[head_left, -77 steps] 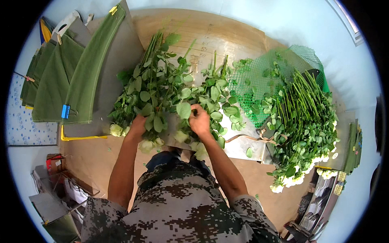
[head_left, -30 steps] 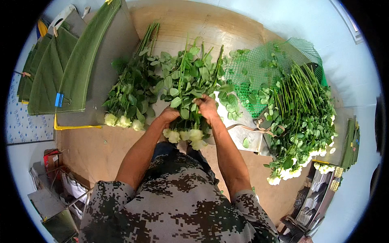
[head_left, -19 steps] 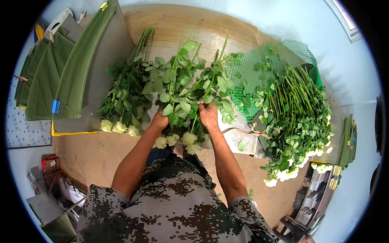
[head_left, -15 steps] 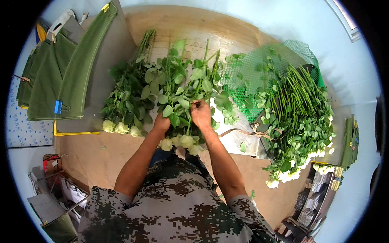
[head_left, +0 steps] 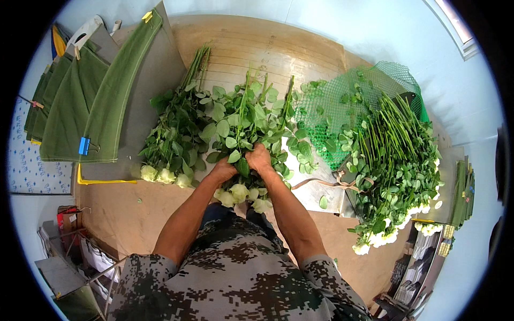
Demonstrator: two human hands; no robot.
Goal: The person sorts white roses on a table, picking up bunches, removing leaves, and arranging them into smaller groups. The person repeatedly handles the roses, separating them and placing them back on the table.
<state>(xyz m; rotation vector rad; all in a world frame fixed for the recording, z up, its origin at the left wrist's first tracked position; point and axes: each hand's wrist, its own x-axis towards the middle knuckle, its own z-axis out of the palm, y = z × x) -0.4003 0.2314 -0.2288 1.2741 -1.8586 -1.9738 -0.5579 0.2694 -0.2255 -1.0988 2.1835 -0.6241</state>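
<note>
A bunch of white roses (head_left: 239,192) lies in front of me on the table, blooms toward my body and stems pointing to the far side. My right hand (head_left: 259,158) is closed round the leafy stems (head_left: 243,115) just above the blooms. My left hand (head_left: 224,170) grips the same bunch from its left side, its fingertips partly hidden by leaves. To the left lies another leafy bunch (head_left: 176,120), with pale blooms (head_left: 166,175) at the near edge.
A large pile of roses (head_left: 396,139) lies on the right, beside green plastic netting (head_left: 342,101) and a brown strap (head_left: 332,184). Green cloths (head_left: 115,91) hang on a panel at the left. A rack (head_left: 417,262) stands at lower right.
My hands have come closer together, the left moving right and both slightly nearer to me. The rose bunch is gathered more tightly and its stems sit closer to me.
</note>
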